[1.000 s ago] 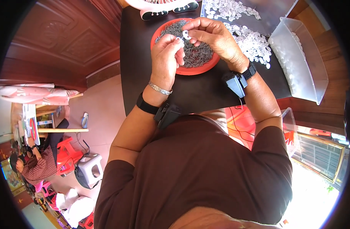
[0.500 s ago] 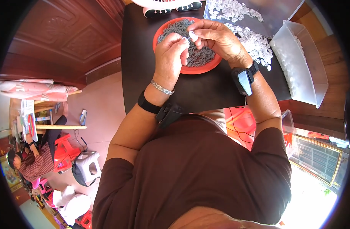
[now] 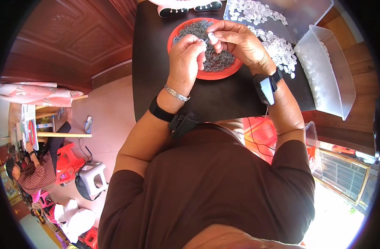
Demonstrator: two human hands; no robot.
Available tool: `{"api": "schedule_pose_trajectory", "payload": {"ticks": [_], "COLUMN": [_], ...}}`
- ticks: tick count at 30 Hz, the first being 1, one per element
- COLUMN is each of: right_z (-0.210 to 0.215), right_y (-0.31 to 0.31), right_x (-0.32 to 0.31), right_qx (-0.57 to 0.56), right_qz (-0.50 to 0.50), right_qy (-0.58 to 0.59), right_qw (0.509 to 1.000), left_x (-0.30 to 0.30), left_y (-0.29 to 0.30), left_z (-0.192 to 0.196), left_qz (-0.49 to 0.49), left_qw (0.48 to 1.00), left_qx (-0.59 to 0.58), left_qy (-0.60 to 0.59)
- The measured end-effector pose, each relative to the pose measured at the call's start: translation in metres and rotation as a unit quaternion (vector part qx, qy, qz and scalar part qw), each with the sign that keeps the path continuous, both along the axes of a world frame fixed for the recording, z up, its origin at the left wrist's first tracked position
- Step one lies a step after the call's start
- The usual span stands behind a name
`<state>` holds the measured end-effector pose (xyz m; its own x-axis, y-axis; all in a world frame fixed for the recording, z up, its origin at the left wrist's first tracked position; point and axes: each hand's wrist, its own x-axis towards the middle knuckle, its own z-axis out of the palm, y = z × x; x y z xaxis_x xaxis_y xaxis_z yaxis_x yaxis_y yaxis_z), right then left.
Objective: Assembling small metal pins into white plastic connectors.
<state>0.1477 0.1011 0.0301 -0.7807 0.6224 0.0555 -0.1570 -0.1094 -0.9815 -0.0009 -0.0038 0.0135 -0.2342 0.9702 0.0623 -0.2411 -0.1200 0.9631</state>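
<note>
Above a round red basin [image 3: 215,76] of small grey pieces [image 3: 217,64], my two hands work close together. My right hand [image 3: 239,43] pinches a small white oval piece [image 3: 213,38] between thumb and fingers. Just left of it, my left hand [image 3: 186,56] is closed, with a tiny whitish piece [image 3: 203,42] showing at its fingertips; its exact kind is too small to tell. A narrow gap separates the two pieces.
Loose clear-white discs [image 3: 279,52] lie on the black table [image 3: 152,62] at the right, by a tilted clear bin [image 3: 298,18]. A translucent bin [image 3: 343,79] of white pieces stands farther right. Behind the basin is an object with black shoe shapes [image 3: 206,6]. Another person [image 3: 34,176] sits far left.
The right hand has drawn slightly right, widening the small gap between its white piece and the left fingertips. Both hands keep their pinch.
</note>
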Motion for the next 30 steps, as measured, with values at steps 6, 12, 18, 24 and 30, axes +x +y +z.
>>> {"api": "schedule_pose_trajectory", "payload": {"ticks": [6, 12, 18, 24, 30], "right_z": [-0.008, -0.005, -0.002, -0.004, -0.006], "right_y": [0.01, 0.005, -0.014, -0.014, -0.009], "right_x": [0.002, 0.0, -0.012, -0.011, -0.008], "right_qx": [-0.082, -0.07, 0.019, 0.052, 0.033], "right_qz": [0.047, 0.041, -0.078, -0.067, -0.04], "right_qy": [0.054, 0.053, 0.028, 0.03, 0.018], "right_qw": [0.994, 0.995, 0.996, 0.996, 0.998], "left_x": [0.001, 0.0, 0.003, 0.0, -0.002], "left_y": [-0.002, -0.002, -0.001, -0.002, 0.001], "left_z": [0.003, 0.002, 0.002, 0.001, -0.001], "left_qz": [-0.006, -0.012, -0.045, -0.033, -0.018], "left_qw": [0.999, 0.999, 0.998, 0.998, 0.997], "left_qx": [0.025, 0.038, 0.021, 0.046, 0.041], "left_qy": [-0.024, -0.017, -0.033, -0.038, -0.06]}}
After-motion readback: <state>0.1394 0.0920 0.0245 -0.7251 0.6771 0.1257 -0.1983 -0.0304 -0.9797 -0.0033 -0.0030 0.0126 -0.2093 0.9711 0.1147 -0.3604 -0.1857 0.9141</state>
